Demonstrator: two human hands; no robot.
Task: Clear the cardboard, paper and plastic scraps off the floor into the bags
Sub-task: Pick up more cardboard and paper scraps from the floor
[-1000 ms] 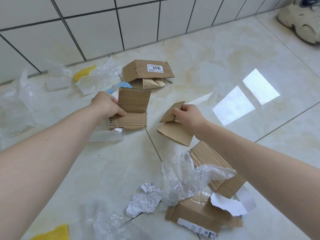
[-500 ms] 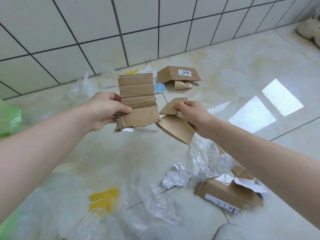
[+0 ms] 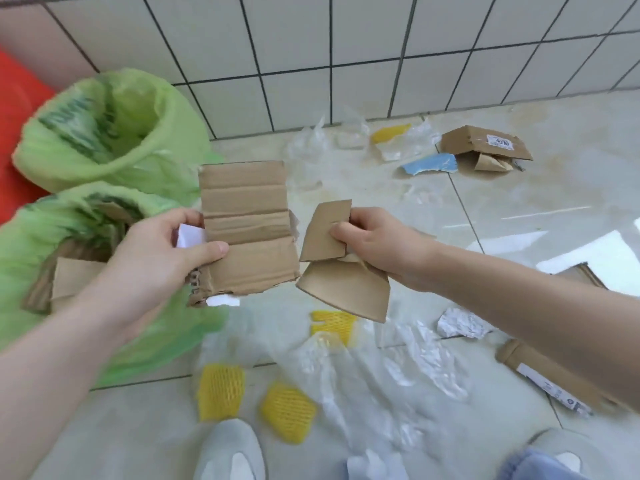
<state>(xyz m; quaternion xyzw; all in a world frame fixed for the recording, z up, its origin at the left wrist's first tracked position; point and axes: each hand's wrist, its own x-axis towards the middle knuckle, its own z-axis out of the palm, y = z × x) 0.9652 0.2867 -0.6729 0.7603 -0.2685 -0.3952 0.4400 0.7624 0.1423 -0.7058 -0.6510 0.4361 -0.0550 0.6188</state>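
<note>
left hand (image 3: 156, 258) clamped cardboard (image 3: 247, 230) | right hand (image 3: 377, 242) clamped scrap (image 3: 341, 271) | floor box (image 3: 485, 147) label read "4010"

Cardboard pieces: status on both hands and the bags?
Left hand grips creased cardboard strip. Right hand grips torn cardboard flap. Both off floor, beside nearer green bag, cardboard already inside. Path clear.

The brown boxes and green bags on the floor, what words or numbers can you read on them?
"4010": on the white label of the torn brown cardboard box by the wall.
White label on the flattened brown cardboard box at the right edge: print too small to read.
Dark green print on the two green plastic bags: too blurred to read.
Brown cardboard pieces in the left hand and right hand: no text.
</note>
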